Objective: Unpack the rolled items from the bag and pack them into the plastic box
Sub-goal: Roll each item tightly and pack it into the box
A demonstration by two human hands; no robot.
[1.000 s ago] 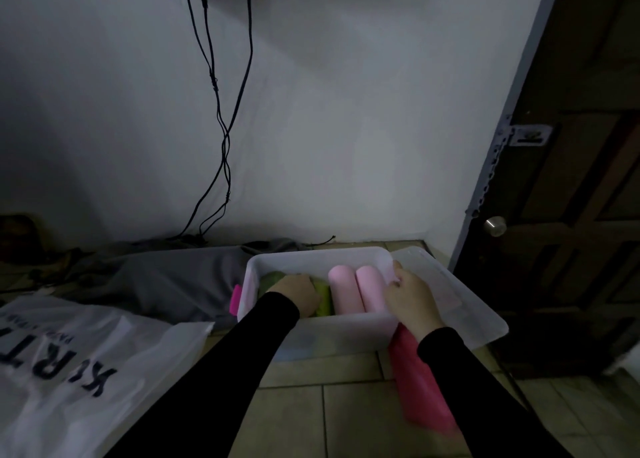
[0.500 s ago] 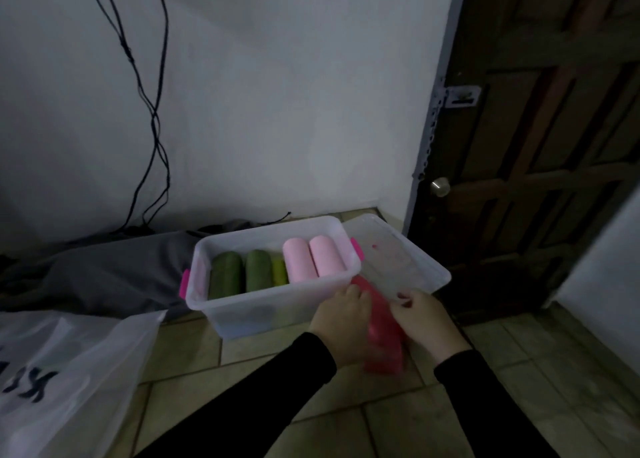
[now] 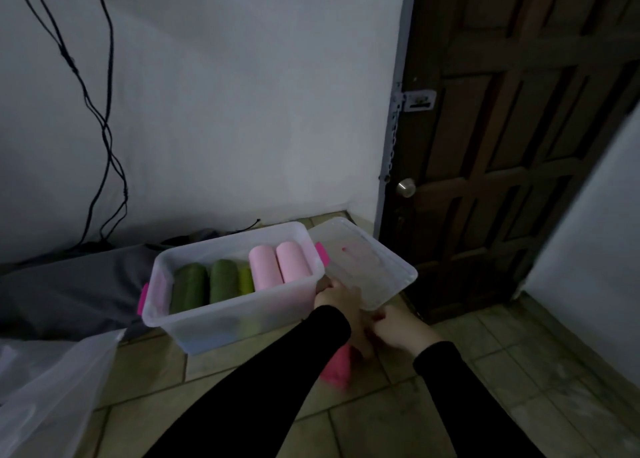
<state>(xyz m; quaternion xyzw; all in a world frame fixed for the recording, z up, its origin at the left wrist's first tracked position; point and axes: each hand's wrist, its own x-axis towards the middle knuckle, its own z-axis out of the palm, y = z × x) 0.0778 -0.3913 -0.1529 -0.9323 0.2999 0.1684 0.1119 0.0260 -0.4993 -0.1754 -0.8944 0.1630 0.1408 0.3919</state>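
Note:
The translucent plastic box [image 3: 194, 322] with pink clips stands on the tiled floor. It holds two dark green rolls [image 3: 189, 286], a yellow-green roll [image 3: 246, 279] and two pale pink rolls [image 3: 278, 262]. A deep pink rolled item [image 3: 337, 367] hangs low over the floor, just right of the box's front corner. My left hand [image 3: 341, 301] and my right hand [image 3: 398, 329] meet above it with fingers curled on its upper end. My left sleeve covers part of it. The white plastic bag [image 3: 52, 388] lies at the lower left.
The box's clear lid [image 3: 367, 267] lies tilted against the box's right side. Grey cloth [image 3: 69, 284] is spread behind and left of the box. A dark wooden door [image 3: 502, 180] with a knob stands at the right. Black cables [image 3: 110, 146] hang down the white wall.
Both hands left the box, took the deep pink item in front of the box's right corner and have drawn closer together over it. The view swung right and down.

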